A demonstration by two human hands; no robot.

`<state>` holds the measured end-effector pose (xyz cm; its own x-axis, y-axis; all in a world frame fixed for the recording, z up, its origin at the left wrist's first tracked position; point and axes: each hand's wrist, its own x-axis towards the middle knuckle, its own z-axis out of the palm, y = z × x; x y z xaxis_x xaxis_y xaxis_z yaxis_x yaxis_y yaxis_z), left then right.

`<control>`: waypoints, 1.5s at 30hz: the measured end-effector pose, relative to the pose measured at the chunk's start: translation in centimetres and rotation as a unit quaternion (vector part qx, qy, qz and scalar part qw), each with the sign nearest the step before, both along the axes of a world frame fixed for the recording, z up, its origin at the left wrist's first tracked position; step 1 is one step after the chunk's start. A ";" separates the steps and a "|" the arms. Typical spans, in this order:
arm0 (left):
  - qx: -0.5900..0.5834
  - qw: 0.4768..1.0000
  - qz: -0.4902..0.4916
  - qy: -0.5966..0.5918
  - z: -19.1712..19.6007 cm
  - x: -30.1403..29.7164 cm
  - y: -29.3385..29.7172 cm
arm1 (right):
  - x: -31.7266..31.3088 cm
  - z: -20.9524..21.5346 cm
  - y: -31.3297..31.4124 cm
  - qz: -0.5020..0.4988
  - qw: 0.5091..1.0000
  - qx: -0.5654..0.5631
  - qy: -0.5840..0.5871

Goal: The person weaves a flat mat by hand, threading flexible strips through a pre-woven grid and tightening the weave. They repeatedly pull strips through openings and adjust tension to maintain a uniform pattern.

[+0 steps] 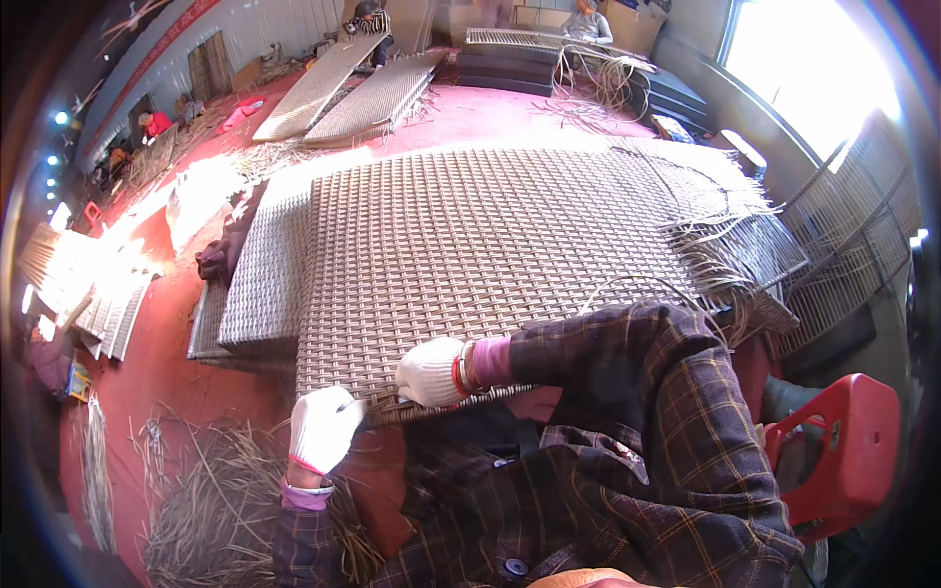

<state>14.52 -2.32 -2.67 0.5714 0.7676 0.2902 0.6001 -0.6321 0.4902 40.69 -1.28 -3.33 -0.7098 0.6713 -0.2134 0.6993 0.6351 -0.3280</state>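
At the near edge of the woven panel (490,235), we see both gloved hands working close together. The left hand (321,427) is clenched at the panel's lower left corner, pinching what looks like a thin strip, though we cannot tell for sure. The right hand (431,372) rests curled on the panel's edge, just beside the left, fingers pressed to the weave. Loose strips (211,500) lie heaped on the red floor (162,343) below, and a red stool (848,446) stands at the right.
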 end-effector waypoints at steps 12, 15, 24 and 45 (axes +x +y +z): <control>0.281 0.904 -0.145 0.289 0.7 0.0 0.6 | 0.1 0.3 0.0 0.060 0.994 0.058 -0.066; 0.248 0.910 -0.164 0.289 -0.3 -1.2 1.2 | 0.4 0.0 -0.1 0.093 0.987 0.128 0.019; 0.284 0.929 -0.165 0.170 -3.7 0.4 1.7 | 0.5 0.2 -1.2 -0.114 0.984 -0.054 0.127; 0.291 0.943 -0.160 0.026 -3.4 7.4 0.2 | 15.8 6.7 -6.8 -0.383 0.895 -0.098 0.206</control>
<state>21.96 -2.09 -6.05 0.7722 0.2731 0.5737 0.3469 -0.9377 -0.0205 56.54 -8.11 3.37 -0.1030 0.9729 -0.2071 0.6994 -0.0772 -0.7106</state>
